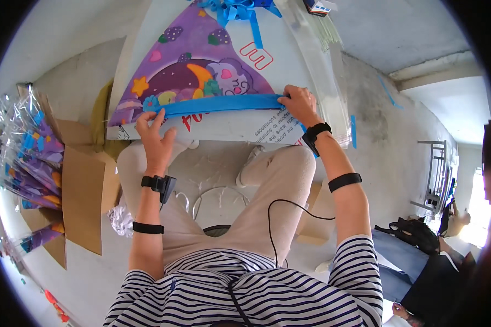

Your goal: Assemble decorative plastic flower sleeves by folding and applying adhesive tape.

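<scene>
A triangular purple sheet (166, 60) printed with cartoon figures, a moon and stars lies on a white board-like work surface (240, 129). Along its near edge runs a flat blue strip (218, 104). My right hand (303, 104) pinches the strip's right end between thumb and fingers. At the left end, a fingertip of my left hand (156, 140) rests on or beside the strip, with the thumb held away and the fingers apart. Both wrists carry black straps. More blue strips (235, 11) lie in a loose heap past the sheet's far side.
On the left stands an open cardboard box (82, 185), with purple printed pieces in clear wrapping (30, 147) beside it. Clear plastic sheets (324, 82) stack along the surface's right side. A black cable (269, 218) crosses my lap. Another person (420, 272) is at the lower right.
</scene>
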A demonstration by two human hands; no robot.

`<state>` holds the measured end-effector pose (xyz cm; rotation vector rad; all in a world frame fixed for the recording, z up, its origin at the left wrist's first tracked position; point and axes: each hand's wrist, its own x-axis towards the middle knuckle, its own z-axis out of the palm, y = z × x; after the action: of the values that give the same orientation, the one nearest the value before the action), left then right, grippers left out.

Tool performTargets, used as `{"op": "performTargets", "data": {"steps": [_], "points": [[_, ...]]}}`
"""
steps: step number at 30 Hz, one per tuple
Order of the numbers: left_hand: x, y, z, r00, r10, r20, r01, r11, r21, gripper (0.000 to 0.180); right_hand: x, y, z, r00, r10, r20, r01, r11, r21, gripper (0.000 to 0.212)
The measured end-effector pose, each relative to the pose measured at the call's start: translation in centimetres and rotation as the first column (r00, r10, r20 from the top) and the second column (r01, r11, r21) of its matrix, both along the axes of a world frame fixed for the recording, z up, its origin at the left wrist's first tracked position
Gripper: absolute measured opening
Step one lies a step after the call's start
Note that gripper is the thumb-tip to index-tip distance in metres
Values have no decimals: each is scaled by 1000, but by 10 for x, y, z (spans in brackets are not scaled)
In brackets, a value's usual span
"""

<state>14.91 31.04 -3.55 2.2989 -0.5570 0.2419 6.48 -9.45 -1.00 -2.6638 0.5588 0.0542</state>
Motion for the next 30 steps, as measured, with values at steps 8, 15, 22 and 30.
{"op": "performTargets", "data": {"steps": [8,15,22,30], "points": [[12,6,21,991,133,-26,-135,984,-113,46,-1,-2,-3,1000,5,4,-5,1000,15,22],[-48,-115,55,893,-401,204,405,914,26,42,2,-2,-4,1000,-11,-5,11,1000,11,22],[-70,-217,20,861,-505,53,487,851,196,64,3,-6,-9,999,-30,-21,30,1000,-3,23],[-63,-228,12,880,-474,19,452,849,275,78,4,-44,21,973,24,-228,38,963,267,33]]}}
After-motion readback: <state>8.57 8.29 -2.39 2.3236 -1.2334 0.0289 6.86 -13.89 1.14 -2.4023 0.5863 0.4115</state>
